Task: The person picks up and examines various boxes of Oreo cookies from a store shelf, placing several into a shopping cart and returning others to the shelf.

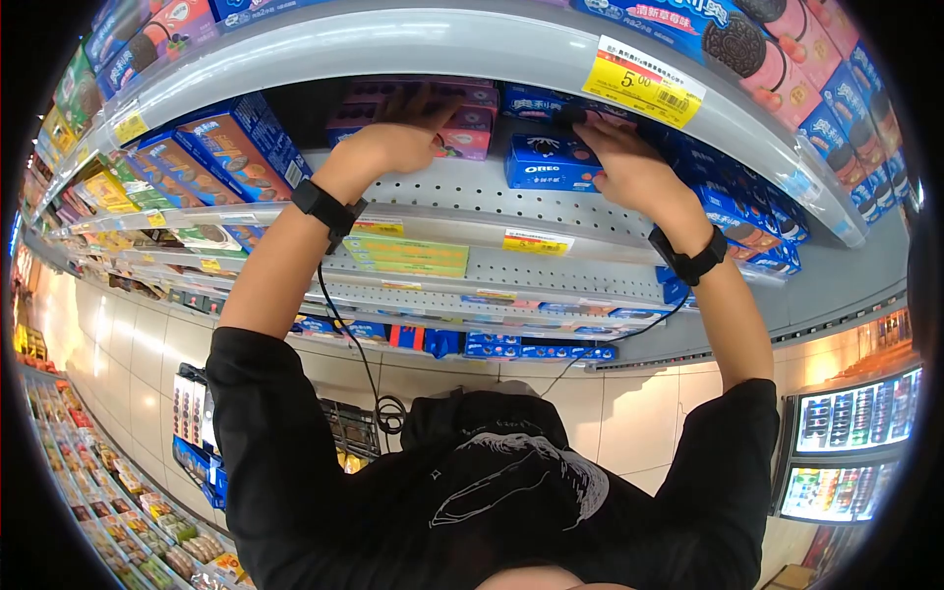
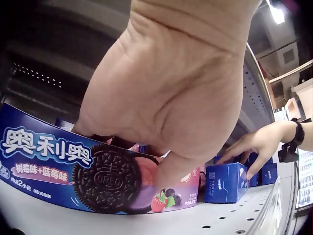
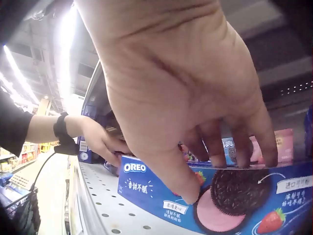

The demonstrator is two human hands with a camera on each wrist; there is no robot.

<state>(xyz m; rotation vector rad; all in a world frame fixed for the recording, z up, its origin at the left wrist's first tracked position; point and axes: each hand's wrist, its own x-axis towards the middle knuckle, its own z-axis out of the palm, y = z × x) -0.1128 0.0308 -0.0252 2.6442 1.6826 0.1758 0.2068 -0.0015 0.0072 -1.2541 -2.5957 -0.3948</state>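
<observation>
My left hand (image 1: 395, 146) reaches onto the shelf and grips a purple-and-blue Oreo cookie box (image 2: 44, 161) with a berry picture. In the left wrist view its thumb lies on the printed front and the fingers go over the top edge, their tips hidden behind the box. Further right, my right hand (image 1: 637, 169) holds a blue Oreo cookie box (image 3: 151, 188) with a strawberry picture. The thumb presses its front while the other fingers reach over the top edge. Both boxes stand on the perforated metal shelf (image 1: 447, 197).
Above the hands runs the upper shelf's curved edge (image 1: 393, 47) with a yellow price tag (image 1: 644, 84). Orange-and-blue cookie boxes (image 1: 236, 147) stand to the left, more blue boxes (image 1: 733, 211) to the right. Lower shelves hold green boxes (image 1: 408, 258). Black cables (image 1: 344, 324) hang from the wrist straps.
</observation>
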